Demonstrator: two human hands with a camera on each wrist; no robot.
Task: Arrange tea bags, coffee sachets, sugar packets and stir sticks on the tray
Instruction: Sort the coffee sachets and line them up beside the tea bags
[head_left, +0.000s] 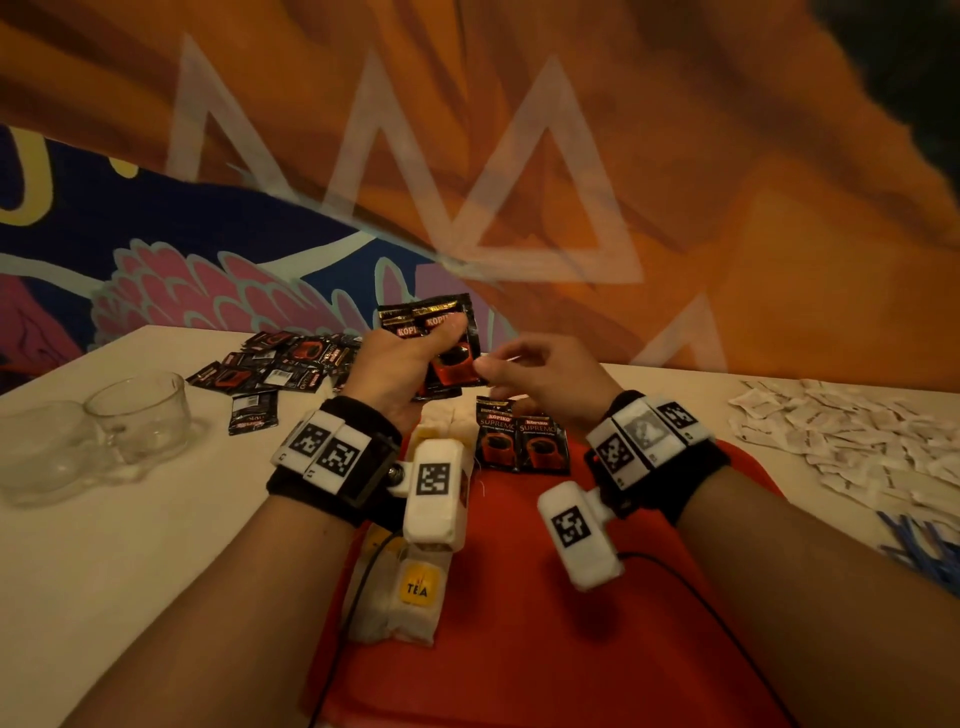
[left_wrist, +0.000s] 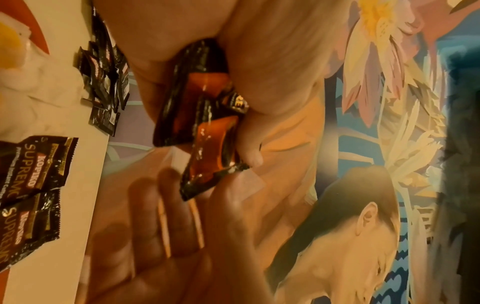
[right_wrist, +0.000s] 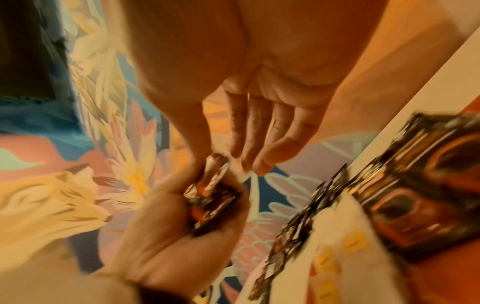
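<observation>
The left hand (head_left: 400, 364) holds a small bunch of black Kopiko coffee sachets (head_left: 441, 338) up above the far edge of the red tray (head_left: 519, 623), thumb pressed across their fronts and fingers curled behind. The right hand (head_left: 540, 379) meets it from the right, thumb and forefinger pinching the lower right corner of the front sachet, the other fingers loosely extended; the right wrist view is blurred but shows the same pinch. On the tray, two Kopiko Supremo sachets (head_left: 522, 441) lie side by side at the far edge, and a row of white tea bags with yellow tags (head_left: 410, 597) runs along the left edge, partly hidden by the left wrist camera. On the white table (head_left: 130, 545), a loose pile of coffee sachets (head_left: 275, 364) lies near the far edge, two clear glass cups (head_left: 93, 436) stand at the left edge, white sugar packets (head_left: 852, 436) are scattered toward the right edge, and blue stir sticks (head_left: 924, 551) lie nearer along that edge.
</observation>
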